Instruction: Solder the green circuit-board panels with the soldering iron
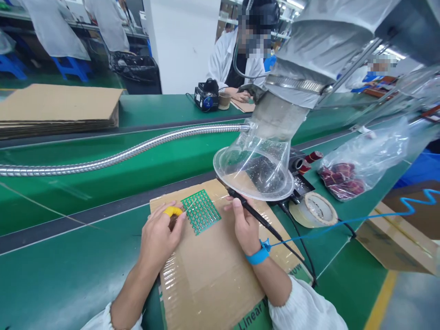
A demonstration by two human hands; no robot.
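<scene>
- Currently gripping a soldering iron (257, 216) between the right hand's (244, 224) fingers, tip toward ten o'clock.
- Seemingly pinching a thin wire (190, 206) with the left hand (160, 236).
- With the circuit board (201, 211) flat on cardboard (223, 263) over the tabletop (68, 270), at nine o'clock from the right hand, longer side roughly eleven to five.
- Nearer with the left, at the board's nine o'clock edge.
</scene>
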